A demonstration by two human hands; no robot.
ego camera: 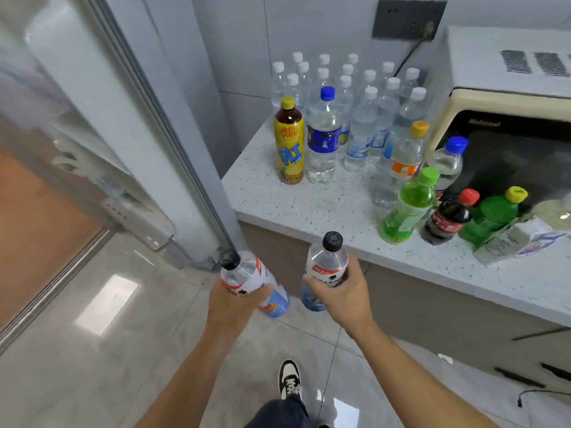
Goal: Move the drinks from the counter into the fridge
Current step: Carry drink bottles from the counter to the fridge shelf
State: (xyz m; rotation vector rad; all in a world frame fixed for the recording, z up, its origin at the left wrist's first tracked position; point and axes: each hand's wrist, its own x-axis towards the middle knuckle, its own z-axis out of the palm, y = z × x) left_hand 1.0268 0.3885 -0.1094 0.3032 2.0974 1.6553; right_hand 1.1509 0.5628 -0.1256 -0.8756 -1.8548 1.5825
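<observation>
we've got a black-capped bottle [247,278] gripped in our left hand [234,304] and another one [324,267] in our right hand [343,291], both held over the floor beside the counter [309,208], near the fridge door [129,118].

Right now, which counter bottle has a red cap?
The small dark cola bottle, standing between the two green bottles near the counter edge; no other cap there is red.

Fridge door [92,118] blurred; microwave [506,97] cut off right.
</observation>
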